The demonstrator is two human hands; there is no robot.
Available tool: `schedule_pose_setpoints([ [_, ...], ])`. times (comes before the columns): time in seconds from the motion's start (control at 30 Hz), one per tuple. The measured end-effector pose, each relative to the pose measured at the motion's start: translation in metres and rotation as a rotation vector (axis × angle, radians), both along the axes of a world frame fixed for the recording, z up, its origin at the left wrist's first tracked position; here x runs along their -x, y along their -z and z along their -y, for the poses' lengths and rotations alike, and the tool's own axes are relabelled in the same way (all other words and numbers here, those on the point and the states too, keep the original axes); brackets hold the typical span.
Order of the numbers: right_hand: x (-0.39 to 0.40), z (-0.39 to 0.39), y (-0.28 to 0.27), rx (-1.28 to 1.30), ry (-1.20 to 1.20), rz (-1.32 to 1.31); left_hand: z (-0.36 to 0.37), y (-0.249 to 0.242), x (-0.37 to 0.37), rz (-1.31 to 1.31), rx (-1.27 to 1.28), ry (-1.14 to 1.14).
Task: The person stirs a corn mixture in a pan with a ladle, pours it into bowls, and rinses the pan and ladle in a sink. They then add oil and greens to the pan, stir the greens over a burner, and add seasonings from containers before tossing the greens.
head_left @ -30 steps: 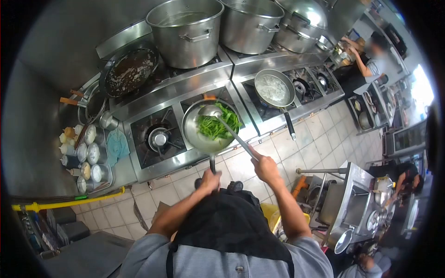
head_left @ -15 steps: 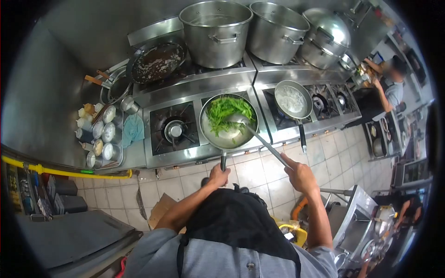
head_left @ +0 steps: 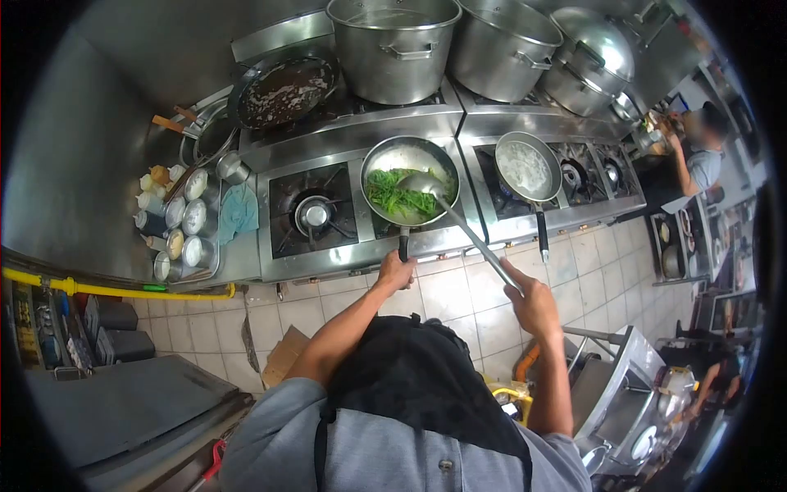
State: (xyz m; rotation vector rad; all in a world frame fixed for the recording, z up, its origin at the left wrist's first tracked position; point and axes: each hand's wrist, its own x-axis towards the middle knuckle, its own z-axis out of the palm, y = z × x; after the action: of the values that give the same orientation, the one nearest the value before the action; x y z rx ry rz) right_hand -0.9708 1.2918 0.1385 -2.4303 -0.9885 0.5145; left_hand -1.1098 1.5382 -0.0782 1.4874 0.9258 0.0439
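Note:
My left hand [head_left: 397, 271] is closed around the black handle of a frying pan [head_left: 402, 149] on the stove. Chopped green vegetables [head_left: 385, 193] lie in the near half of that pan, and its far half shows bare metal. In my right hand [head_left: 531, 303] is the long handle of a metal ladle [head_left: 421, 184], slanting down to the left. The ladle's bowl rests among the greens. To the right, a second frying pan [head_left: 527, 166] with whitish, bubbly contents sits on another burner, its handle pointing toward me.
Large stockpots [head_left: 395, 57] stand along the back, beside a dark greasy pan [head_left: 287, 90]. Left are an unused burner [head_left: 314, 215], a teal cloth [head_left: 238, 211] and a tray of several seasoning containers [head_left: 194, 217]. A co-worker [head_left: 703, 156] stands at the far right.
The greens have shifted from the pan's far side to its near side, with the ladle's bowl now among them. My left hand and the pan have moved slightly away from me.

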Motion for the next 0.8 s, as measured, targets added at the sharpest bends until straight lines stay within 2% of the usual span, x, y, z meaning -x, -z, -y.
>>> schedule_pose_setpoints([
  [0.07,-0.001,-0.028,0.048,-0.042,0.023,0.023,-0.012,0.033,-0.006,0.069,0.203,-0.084],
  [0.1,0.003,-0.044,0.081,-0.082,0.054,0.042,-0.015,0.035,-0.005,0.067,0.203,-0.080],
  [0.17,0.016,-0.064,0.165,0.111,-0.002,0.055,-0.014,0.039,0.005,0.245,0.567,-0.266],
  [0.2,0.044,-0.066,0.113,0.119,-0.011,0.018,-0.015,0.033,0.011,0.196,0.604,-0.251],
  [0.3,0.035,-0.032,0.085,0.209,0.002,0.005,-0.016,0.025,0.023,0.172,0.643,-0.219],
  [0.37,0.016,-0.033,0.103,0.189,0.053,0.012,-0.016,0.022,0.023,0.162,0.625,-0.228],
  [0.43,0.021,-0.071,0.126,0.043,0.080,0.060,-0.022,0.011,0.020,0.107,0.654,-0.236],
  [0.5,0.032,-0.106,0.194,-0.074,0.102,0.048,-0.029,0.012,0.015,0.080,0.621,-0.232],
  [0.53,0.042,-0.112,0.199,-0.001,0.057,0.078,-0.032,0.014,0.014,0.056,0.566,-0.221],
  [0.57,0.056,-0.116,0.146,0.154,0.032,0.025,-0.034,0.016,0.014,0.067,0.598,-0.216],
  [0.63,0.049,-0.082,0.126,0.125,-0.009,-0.074,-0.038,0.011,0.015,0.053,0.601,-0.207],
  [0.67,0.044,-0.074,0.095,0.190,0.030,-0.128,-0.043,0.010,0.013,0.060,0.594,-0.211],
  [0.77,0.028,-0.086,0.110,0.103,0.074,-0.050,-0.042,0.016,0.022,0.040,0.593,-0.190],
  [0.8,0.031,-0.098,0.132,0.041,0.095,-0.040,-0.045,0.015,0.022,0.042,0.586,-0.179],
])
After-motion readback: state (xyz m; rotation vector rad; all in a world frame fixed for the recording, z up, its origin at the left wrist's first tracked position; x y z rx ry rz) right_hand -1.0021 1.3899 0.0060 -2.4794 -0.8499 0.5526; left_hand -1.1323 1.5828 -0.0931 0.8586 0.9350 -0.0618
